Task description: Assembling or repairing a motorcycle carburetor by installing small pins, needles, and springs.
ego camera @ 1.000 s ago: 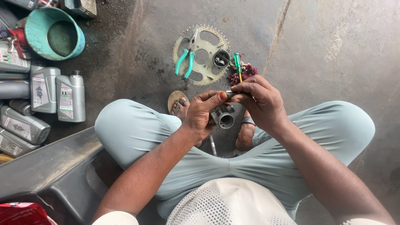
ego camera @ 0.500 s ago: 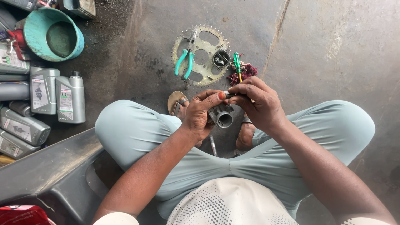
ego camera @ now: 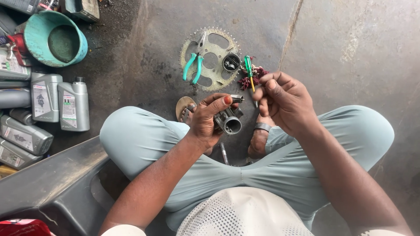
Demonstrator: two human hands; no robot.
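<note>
A stained concrete floor carries a sprocket point(ego camera: 211, 59) with green pliers point(ego camera: 194, 65) on it, well beyond the hands, and oil bottles point(ego camera: 60, 107) far out past the left hand. The left hand point(ego camera: 208, 122) grasps a metal carburetor body point(ego camera: 229, 121) over the lap; it looks heavy, rigid and likely greasy, best gripped around its barrel. Just beside it, the right hand point(ego camera: 284, 102) has its fingertips pinched together, perhaps on some tiny part I cannot make out.

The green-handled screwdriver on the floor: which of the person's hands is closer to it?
Right. The right hand has its fingertips right beside the screwdriver. The left hand holds the metal part, farther off to the lower left.
</note>
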